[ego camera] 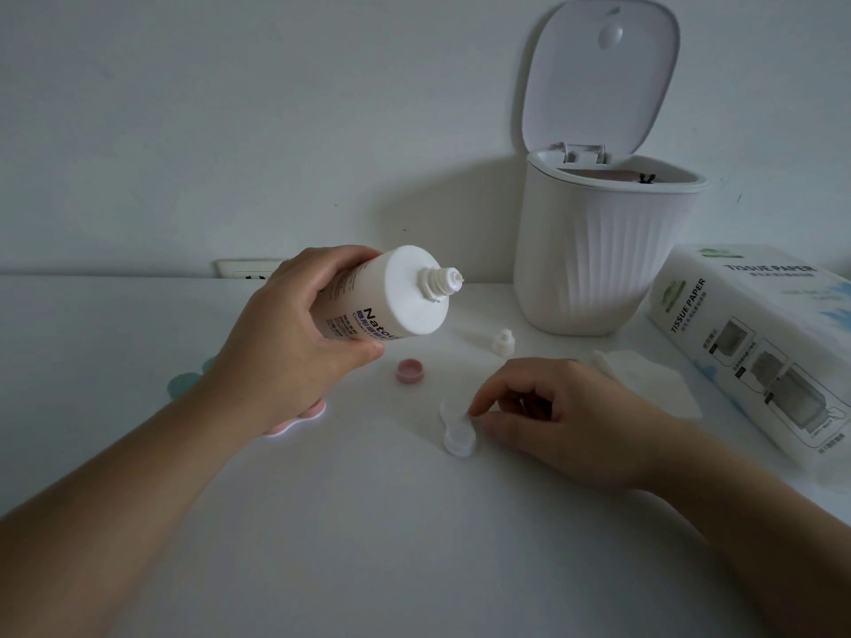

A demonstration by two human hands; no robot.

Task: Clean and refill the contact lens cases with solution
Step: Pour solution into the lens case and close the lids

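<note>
We find the left hand (294, 343) with its fingers clamped round the uncapped solution bottle (382, 297), held tilted above the bench (368, 522) with its nozzle well short of the white lens case (456, 430), which the right hand (566, 416) steadies with curled fingers pinching its edge. The bottle cap (503, 341) and a pink case lid (410, 370) lie loose near the open bin (598, 255), a pink case (299, 419) sits partly hidden under the left wrist, and a tissue (644, 379) lies beside the tissue pack (760, 343). We judge refilling barely begun: no solution is visibly flowing, whether the wells hold liquid cannot be told, and capping remains
</note>
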